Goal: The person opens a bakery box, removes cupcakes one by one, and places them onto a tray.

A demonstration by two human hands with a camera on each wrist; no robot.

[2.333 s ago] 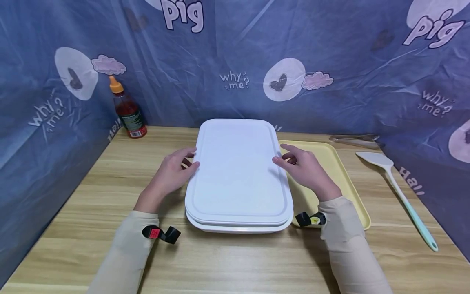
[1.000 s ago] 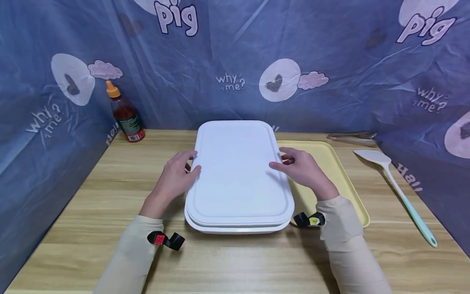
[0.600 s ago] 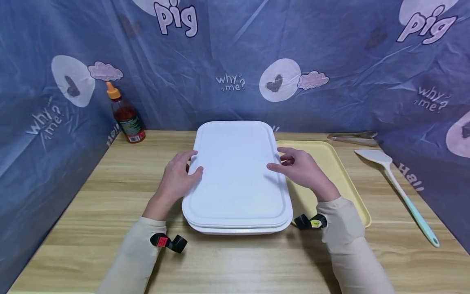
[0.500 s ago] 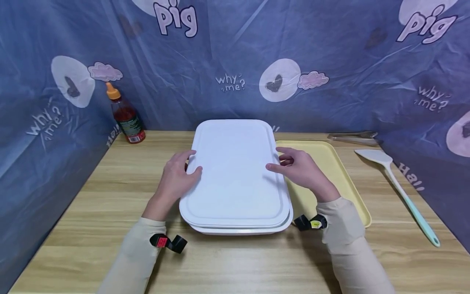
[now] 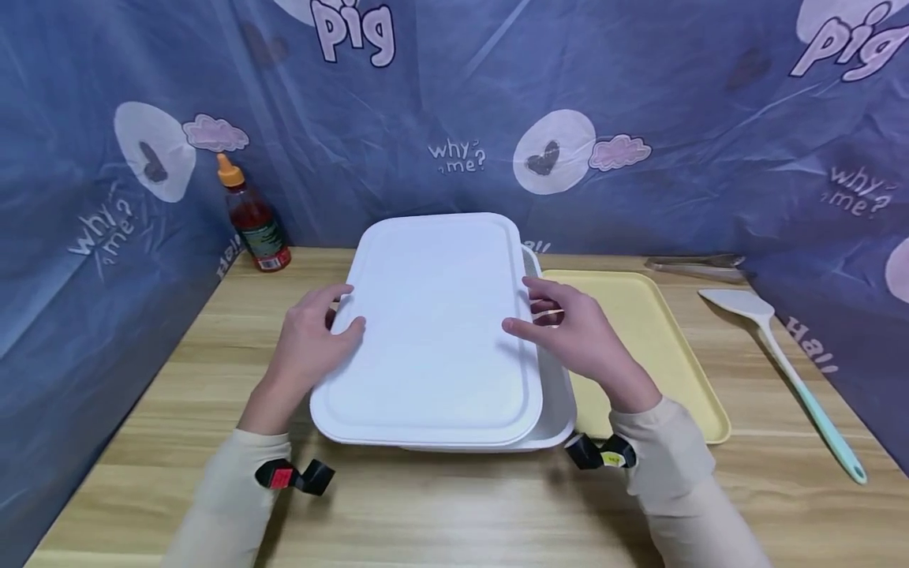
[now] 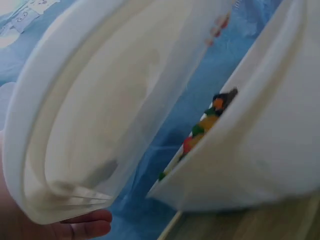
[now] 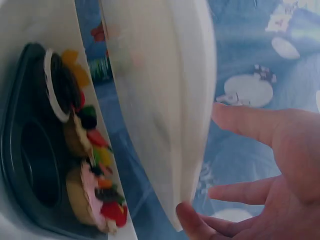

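Both hands grip a large white rectangular lid [image 5: 433, 331] by its long sides, thumbs on top and fingers at the edges. My left hand [image 5: 305, 347] is on its left side, my right hand [image 5: 578, 335] on the right. The lid is raised and shifted left over a deep white box [image 5: 557, 402], whose right side shows. In the right wrist view, a dark muffin tin [image 7: 37, 160] lies inside, with cupcakes [image 7: 82, 200] bearing colourful toppings and a dark round piece with a white rim [image 7: 60, 85]. The left wrist view shows colourful toppings [image 6: 197, 131] above the box's wall.
A pale yellow tray [image 5: 639, 339] lies right of the box. Farther right are a white spatula [image 5: 774, 347] with a mint handle and metal tongs [image 5: 696, 267] at the back. A red sauce bottle [image 5: 259, 229] stands at the back left. Patterned blue cloth [image 5: 454, 95] walls the table.
The lid, which sat on the box, has risen and moved left, baring the box's right side. Both hands moved with it, the left hand farther left.
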